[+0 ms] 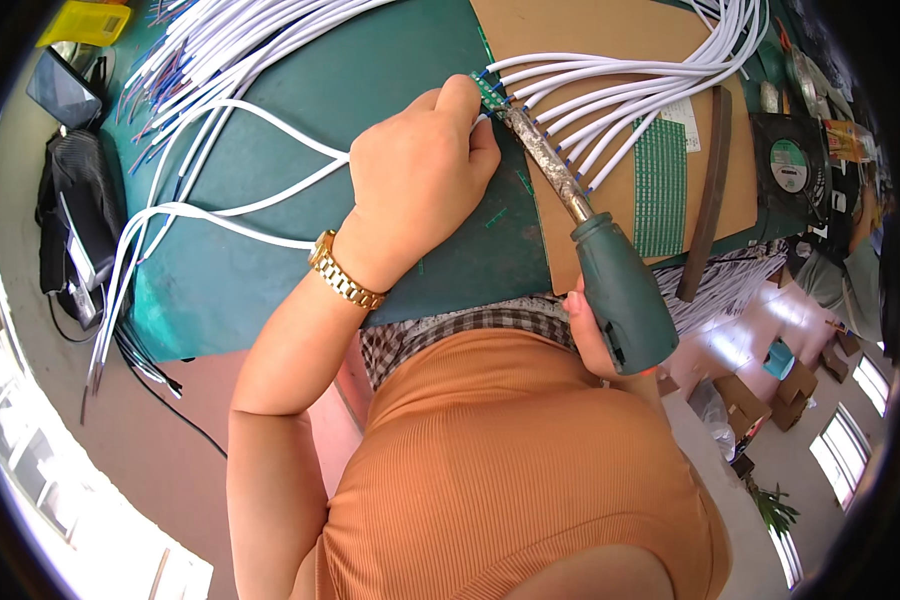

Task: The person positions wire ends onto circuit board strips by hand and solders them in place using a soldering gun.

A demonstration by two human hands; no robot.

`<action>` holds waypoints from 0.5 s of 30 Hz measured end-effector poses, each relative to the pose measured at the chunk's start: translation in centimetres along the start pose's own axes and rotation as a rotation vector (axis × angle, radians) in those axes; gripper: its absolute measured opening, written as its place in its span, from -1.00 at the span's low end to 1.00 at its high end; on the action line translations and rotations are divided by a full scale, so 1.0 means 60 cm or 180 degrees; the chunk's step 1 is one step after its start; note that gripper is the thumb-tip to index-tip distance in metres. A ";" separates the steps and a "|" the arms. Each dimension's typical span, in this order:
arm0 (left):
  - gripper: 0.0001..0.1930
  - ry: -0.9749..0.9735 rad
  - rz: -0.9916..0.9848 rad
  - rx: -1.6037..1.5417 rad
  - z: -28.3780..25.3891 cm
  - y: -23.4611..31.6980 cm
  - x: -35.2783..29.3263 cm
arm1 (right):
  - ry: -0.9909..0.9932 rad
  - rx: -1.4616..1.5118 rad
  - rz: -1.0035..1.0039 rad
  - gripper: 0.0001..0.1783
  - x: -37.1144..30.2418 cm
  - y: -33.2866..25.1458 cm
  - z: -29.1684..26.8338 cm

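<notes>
Toward twelve o'clock, we see the left hand [415,170] closed around a white cable [481,119], fingertips at a small green circuit board [491,93]. Near three, the right hand [593,335] grips a green-handled soldering iron [618,282], its tip beside the board. We find more white cables [660,70] fanning over brown cardboard [590,30] toward one, and a gridded green panel [660,190] at two.

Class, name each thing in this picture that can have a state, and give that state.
Left hand, closed on a white cable
Right hand, wrapped around the soldering iron
Soldering iron, tip at the circuit board
Wristwatch, worn
Cables at right, fanned out
Cables at upper left, coloured inner wires showing
Phone, screen dark
Green panel, flat on the cardboard sheet
</notes>
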State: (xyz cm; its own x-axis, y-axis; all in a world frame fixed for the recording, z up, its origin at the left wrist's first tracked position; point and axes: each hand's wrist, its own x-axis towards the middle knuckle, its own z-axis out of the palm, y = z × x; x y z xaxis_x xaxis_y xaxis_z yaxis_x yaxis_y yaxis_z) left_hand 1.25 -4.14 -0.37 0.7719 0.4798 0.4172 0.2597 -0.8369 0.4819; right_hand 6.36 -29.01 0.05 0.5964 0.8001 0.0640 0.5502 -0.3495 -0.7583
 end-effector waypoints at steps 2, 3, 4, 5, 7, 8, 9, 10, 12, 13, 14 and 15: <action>-0.82 -0.0323 -0.0258 0.0101 -0.006 0.005 -0.002 | -0.0054 -0.0181 -0.0228 -0.85 0.002 -0.003 -0.003; -0.82 -0.0285 -0.0263 0.0084 -0.005 0.004 -0.001 | 0.0012 -0.0130 -0.0213 -0.85 -0.001 0.000 0.001; -0.81 -0.0206 -0.0171 0.0053 -0.003 0.001 -0.002 | 0.0078 -0.0081 -0.0198 -0.85 -0.001 0.000 0.002; -0.80 -0.0145 -0.0082 0.0032 -0.002 -0.001 -0.005 | 0.0072 -0.0097 -0.0213 -0.85 0.003 -0.009 0.003; -0.80 -0.0129 -0.0095 0.0041 -0.001 -0.002 -0.005 | 0.0194 -0.0141 -0.0186 -0.86 0.016 -0.029 0.000; -0.80 -0.0134 -0.0097 0.0048 -0.003 -0.002 -0.005 | 0.0058 -0.0262 -0.0190 -0.85 0.011 -0.019 0.001; -0.80 -0.0121 -0.0104 0.0039 -0.005 -0.002 -0.005 | 0.0052 -0.0277 -0.0198 -0.85 0.007 -0.017 0.002; -0.81 -0.0142 -0.0113 0.0024 -0.007 -0.002 -0.005 | -0.0021 -0.0045 0.0174 -0.87 0.001 -0.017 0.003; -0.81 -0.0156 -0.0113 0.0010 -0.007 -0.001 -0.003 | -0.0084 0.0185 0.0540 -0.88 0.000 -0.014 0.002; -0.81 -0.0201 -0.0143 -0.0020 -0.006 0.000 -0.002 | -0.0048 -0.0231 0.0148 -0.85 0.001 -0.012 0.001; -0.82 -0.0248 -0.0178 -0.0040 -0.006 0.000 -0.002 | -0.0015 -0.0637 -0.0250 -0.83 0.002 -0.010 0.003; -0.82 -0.0246 -0.0181 -0.0029 -0.005 0.000 -0.001 | -0.0017 -0.0629 -0.0257 -0.83 0.000 -0.008 0.006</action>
State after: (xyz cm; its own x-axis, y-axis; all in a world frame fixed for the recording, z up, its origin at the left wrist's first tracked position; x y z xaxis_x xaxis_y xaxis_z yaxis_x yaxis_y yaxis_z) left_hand 1.02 -4.11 -0.19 0.7985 0.5045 0.3284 0.2994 -0.8062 0.5103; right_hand 5.91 -28.66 0.21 0.5428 0.8319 0.1155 0.7004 -0.3724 -0.6089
